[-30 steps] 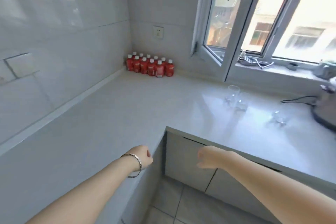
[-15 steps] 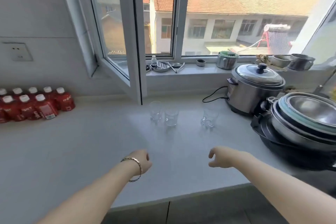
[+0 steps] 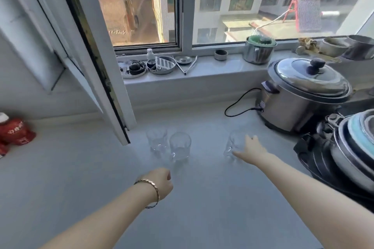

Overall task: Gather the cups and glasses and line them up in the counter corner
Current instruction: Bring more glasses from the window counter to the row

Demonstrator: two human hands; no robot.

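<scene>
Three clear glasses stand on the pale counter (image 3: pixel 81 178) below the window. Two are side by side: a left glass (image 3: pixel 156 141) and a middle glass (image 3: pixel 180 145). A third glass (image 3: pixel 232 145) stands apart to the right. My right hand (image 3: pixel 251 148) is at that third glass with fingers spread around its right side; whether it grips the glass is unclear. My left hand (image 3: pixel 162 182), with a bracelet on the wrist, hovers loosely curled just in front of the middle glass and holds nothing.
An open window sash (image 3: pixel 97 62) juts over the counter left of the glasses. A steel cooker (image 3: pixel 303 95) with a black cord (image 3: pixel 236 107) and stacked pots (image 3: pixel 348 143) stand at the right. Red bottles (image 3: pixel 14 131) are at far left. Small items line the sill (image 3: pixel 202 70).
The view has swung right from the counter corner and closed in on the window. Both hands have reached forward; my right hand has arrived at the right glass with fingers spread.
</scene>
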